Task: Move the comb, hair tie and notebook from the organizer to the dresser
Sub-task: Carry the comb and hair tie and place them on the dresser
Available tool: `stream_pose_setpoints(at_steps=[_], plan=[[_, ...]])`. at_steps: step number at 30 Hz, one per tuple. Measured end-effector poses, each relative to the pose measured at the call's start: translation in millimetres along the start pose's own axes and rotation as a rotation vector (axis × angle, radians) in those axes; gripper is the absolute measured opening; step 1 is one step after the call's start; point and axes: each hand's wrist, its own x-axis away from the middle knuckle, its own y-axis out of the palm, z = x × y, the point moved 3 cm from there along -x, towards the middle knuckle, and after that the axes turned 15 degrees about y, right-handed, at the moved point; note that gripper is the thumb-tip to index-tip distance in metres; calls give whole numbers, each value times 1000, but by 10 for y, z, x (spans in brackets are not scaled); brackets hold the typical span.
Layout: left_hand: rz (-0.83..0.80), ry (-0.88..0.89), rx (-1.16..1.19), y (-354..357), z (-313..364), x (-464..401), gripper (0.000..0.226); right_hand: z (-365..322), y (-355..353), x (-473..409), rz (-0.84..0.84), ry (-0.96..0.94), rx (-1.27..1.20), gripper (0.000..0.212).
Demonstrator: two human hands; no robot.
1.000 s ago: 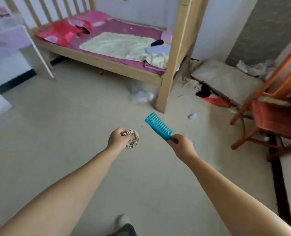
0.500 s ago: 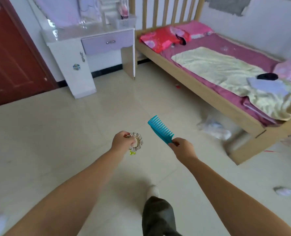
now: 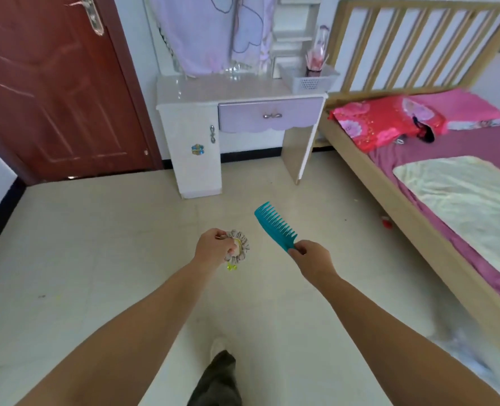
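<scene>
Left hand [image 3: 213,247] fingers grip the scrunchie hair tie [image 3: 238,249], partly hiding it; right hand [image 3: 311,257] fingers pinch the teal comb [image 3: 275,225] handle, its end hidden.

one view only, from the person's head, wide-angle, facing forward and down across the floor [image 3: 96,259]. both forearms reach out from the bottom edge, hands near mid-frame and close to the lens. the dresser [image 3: 190,92] stands well ahead at the far wall, seen from its front edge, with the door [image 3: 52,92] left of it and the bed [image 3: 389,183] on the right side.
</scene>
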Motion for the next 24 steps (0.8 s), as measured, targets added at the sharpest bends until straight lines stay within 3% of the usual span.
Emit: stream_pose_setpoints(at_steps=[10, 16, 24], plan=[[-90, 53, -32, 150, 731, -3117, 9, -1581, -255, -2586, 81, 39, 8, 21], [-163, 44, -20, 552, 1044, -4684, 11, -2136, -514, -4043, 110, 84, -23, 19], [-74, 33, 0, 955, 1369, -6827, 19, -3169, -799, -6225, 107, 18, -52, 8]])
